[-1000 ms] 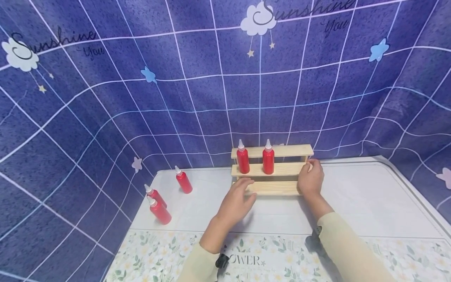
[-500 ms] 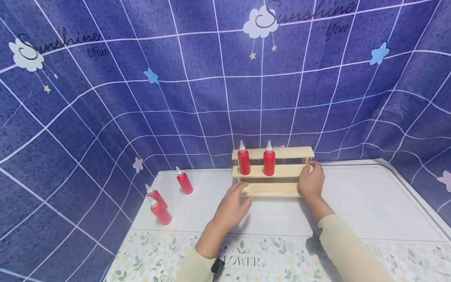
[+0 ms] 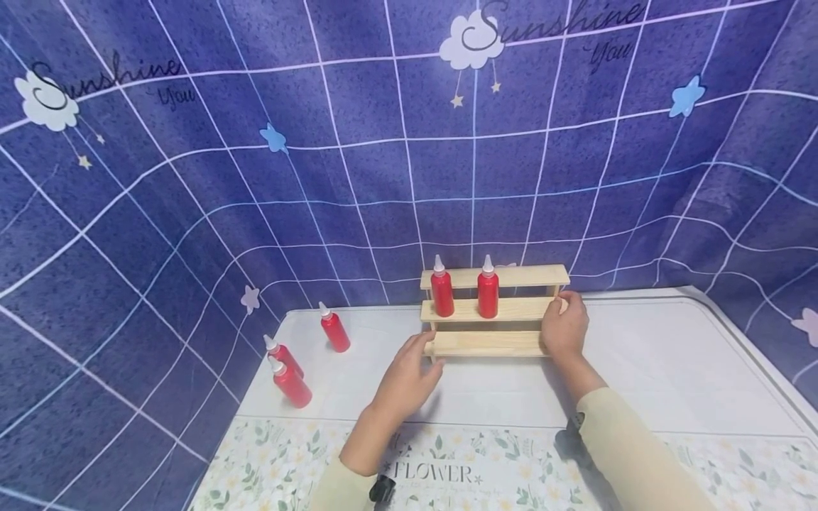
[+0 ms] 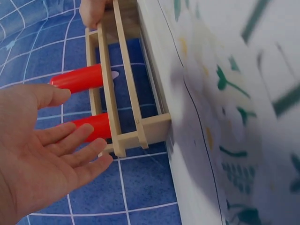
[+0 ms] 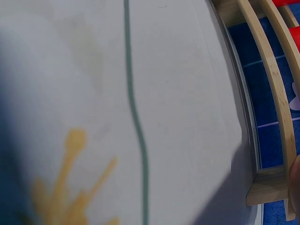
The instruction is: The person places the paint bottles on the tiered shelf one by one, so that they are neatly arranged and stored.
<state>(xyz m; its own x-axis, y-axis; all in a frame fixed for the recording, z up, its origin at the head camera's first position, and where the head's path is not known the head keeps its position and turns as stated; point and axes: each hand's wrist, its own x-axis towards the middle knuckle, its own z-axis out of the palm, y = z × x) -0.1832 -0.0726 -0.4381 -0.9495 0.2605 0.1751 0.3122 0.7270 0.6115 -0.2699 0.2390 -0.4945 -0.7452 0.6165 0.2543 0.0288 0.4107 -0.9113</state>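
Note:
A three-tier wooden rack [image 3: 492, 345] stands at the back of the table. Two red squeeze bottles with pale pointed caps, a left one [image 3: 442, 295] and a right one [image 3: 488, 298], stand upright on its middle shelf. My right hand [image 3: 565, 326] grips the rack's right end, and only a sliver of it shows at the right wrist view's edge. By the rack's lower left end is my left hand [image 3: 404, 377], holding nothing. In the left wrist view its fingers [image 4: 77, 157] are spread and nearly straight, overlapping the left bottle [image 4: 96, 125].
Left on the white tabletop [image 3: 364, 376] stand three more red bottles: one farther back [image 3: 335, 332] and two close together, the front one [image 3: 292, 385] partly covering the other [image 3: 283, 355]. A floral mat [image 3: 486, 461] lies along the front. Blue checked cloth [image 3: 358, 156] hangs behind.
My left hand has drawn left and slightly toward me, from over the bottom shelf to the rack's left end. The right hand keeps its grip, and the bottles stay put.

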